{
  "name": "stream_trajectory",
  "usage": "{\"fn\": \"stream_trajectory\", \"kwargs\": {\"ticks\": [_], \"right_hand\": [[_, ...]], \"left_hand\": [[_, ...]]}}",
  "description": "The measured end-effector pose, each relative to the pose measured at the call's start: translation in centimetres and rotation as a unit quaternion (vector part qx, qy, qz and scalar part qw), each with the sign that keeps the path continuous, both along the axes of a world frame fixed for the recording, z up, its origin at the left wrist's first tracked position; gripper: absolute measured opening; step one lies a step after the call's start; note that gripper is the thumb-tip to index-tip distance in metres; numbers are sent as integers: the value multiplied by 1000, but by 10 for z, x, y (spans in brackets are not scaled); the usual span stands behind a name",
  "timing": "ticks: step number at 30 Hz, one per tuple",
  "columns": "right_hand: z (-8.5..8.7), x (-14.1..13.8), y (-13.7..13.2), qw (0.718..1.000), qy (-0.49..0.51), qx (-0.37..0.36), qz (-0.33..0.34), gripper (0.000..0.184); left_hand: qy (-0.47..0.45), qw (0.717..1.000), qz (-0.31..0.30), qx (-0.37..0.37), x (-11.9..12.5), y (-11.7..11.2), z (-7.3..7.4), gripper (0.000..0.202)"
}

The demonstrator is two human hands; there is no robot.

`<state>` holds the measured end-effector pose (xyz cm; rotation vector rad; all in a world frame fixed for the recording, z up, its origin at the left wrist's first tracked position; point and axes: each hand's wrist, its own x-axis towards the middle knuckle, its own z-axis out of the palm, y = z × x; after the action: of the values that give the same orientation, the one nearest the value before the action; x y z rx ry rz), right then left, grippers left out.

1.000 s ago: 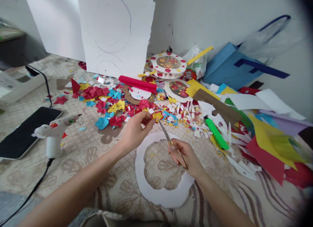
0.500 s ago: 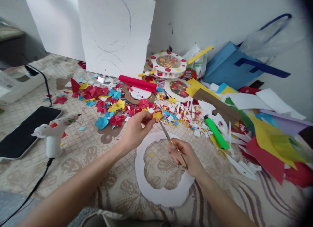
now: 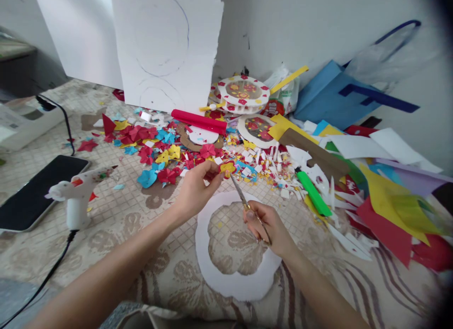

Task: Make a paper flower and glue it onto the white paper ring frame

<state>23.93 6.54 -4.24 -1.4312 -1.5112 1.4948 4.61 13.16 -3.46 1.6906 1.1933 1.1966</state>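
Observation:
My left hand (image 3: 197, 188) pinches a small yellow paper piece (image 3: 227, 168) with red on it, held just above the floor mat. My right hand (image 3: 268, 223) grips small scissors (image 3: 241, 198), their blades pointing up-left with the tips right at the yellow piece. Under both hands lies a white paper ring (image 3: 233, 246) with a flower-shaped hole. A heap of red, blue and yellow paper flowers (image 3: 155, 152) and scraps spreads just beyond my left hand.
A white glue gun (image 3: 78, 191) stands at left, its black cord trailing toward me, beside a dark phone (image 3: 37, 189). A green marker (image 3: 313, 193), coloured paper sheets (image 3: 389, 197) and decorated paper rings (image 3: 243, 91) lie right and behind. White boards (image 3: 166, 46) lean on the wall.
Almost nothing moved. The scissor tips have shifted slightly against the yellow piece; both hands stay in place.

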Motion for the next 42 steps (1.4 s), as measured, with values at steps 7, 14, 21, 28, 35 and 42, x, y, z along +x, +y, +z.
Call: {"fn": "stream_trajectory", "kwargs": {"ticks": [7, 14, 21, 28, 35, 42], "right_hand": [[2, 4, -3, 998, 25, 48, 29, 47], [5, 5, -2, 998, 40, 35, 40, 46], [2, 6, 1, 999, 24, 17, 24, 49], [4, 7, 1, 999, 42, 5, 1, 50], [-4, 7, 7, 987, 82, 55, -124, 37], [0, -1, 18, 980, 105, 67, -158, 21]], "left_hand": [[-60, 996, -32, -59, -2, 4, -4, 12], [-97, 988, -59, -107, -1, 4, -1, 12], [-112, 975, -96, -168, -2, 6, -2, 14], [-119, 963, -106, -216, -4, 7, -1, 20], [-136, 947, -132, -261, -6, 7, -5, 18], [-109, 941, -182, -263, -4, 5, -5, 16]]}}
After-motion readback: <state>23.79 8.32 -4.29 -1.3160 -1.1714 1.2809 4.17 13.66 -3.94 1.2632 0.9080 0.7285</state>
